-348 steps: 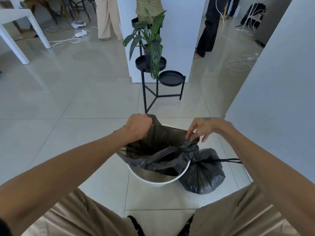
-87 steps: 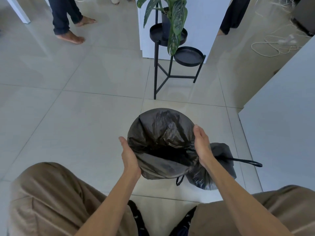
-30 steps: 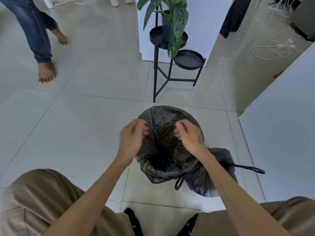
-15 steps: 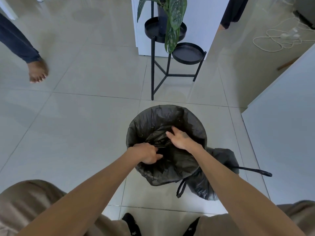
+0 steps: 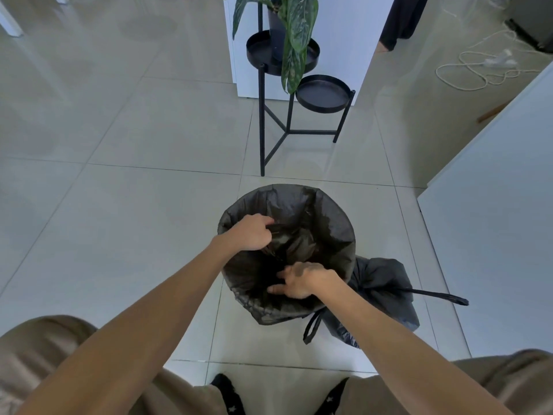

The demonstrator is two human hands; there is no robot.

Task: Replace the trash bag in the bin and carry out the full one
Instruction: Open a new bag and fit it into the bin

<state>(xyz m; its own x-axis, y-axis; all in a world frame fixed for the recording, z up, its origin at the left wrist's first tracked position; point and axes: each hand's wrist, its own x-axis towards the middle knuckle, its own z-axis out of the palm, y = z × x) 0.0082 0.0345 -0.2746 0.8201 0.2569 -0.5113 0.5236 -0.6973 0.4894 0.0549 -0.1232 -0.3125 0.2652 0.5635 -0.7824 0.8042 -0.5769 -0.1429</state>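
Note:
A new black trash bag (image 5: 326, 223) lines the bin on the floor in front of me, its edge folded over the rim so the bin itself is hidden. My left hand (image 5: 253, 232) is inside the opening at the left, fingers closed on a fold of the liner. My right hand (image 5: 302, 280) reaches into the near side with fingers spread, pressing the liner down. The full black bag (image 5: 386, 292), tied shut, lies on the floor against the bin's right side, its drawstring loop (image 5: 443, 296) trailing to the right.
A black metal plant stand (image 5: 287, 127) with a potted plant (image 5: 294, 34) stands just beyond the bin. A white cabinet wall (image 5: 493, 235) rises on the right. White cables (image 5: 475, 70) lie on the tiles at the far right. My knees frame the bottom.
Both hands have shifted inside the liner: the left moved up to the far left of the opening, the right dropped to the near side. The person walking at the left is out of view.

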